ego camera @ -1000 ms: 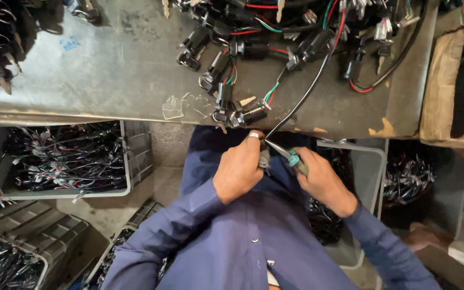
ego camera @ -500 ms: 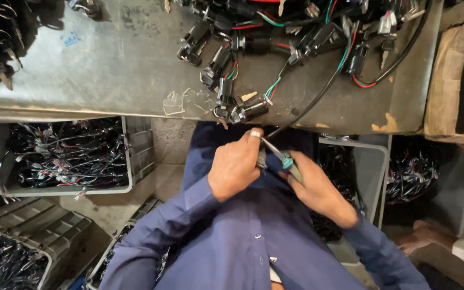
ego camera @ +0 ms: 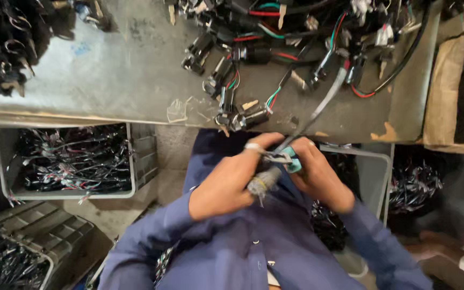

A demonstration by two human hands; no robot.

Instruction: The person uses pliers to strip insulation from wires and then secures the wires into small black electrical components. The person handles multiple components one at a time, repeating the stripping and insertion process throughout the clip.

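My left hand [ego camera: 226,180], with a ring on one finger, is closed around a grey cylindrical part [ego camera: 261,181] with short wire ends, held over my lap. My right hand [ego camera: 318,174] grips a small tool with a teal handle [ego camera: 292,160] whose tip meets the part between both hands. A black cable [ego camera: 323,104] runs from the part up onto the grey metal workbench [ego camera: 124,80]. A pile of black switch parts with red, green and white wires [ego camera: 275,48] lies on the bench just above my hands.
A grey crate of wire harnesses [ego camera: 71,161] sits below the bench at left, another crate [ego camera: 6,258] at bottom left. A cardboard box [ego camera: 457,91] stands at right. More dark parts [ego camera: 1,48] lie at the bench's left end.
Both hands have drawn closer together and a little lower. The tool now lies nearly hidden between them against the part.
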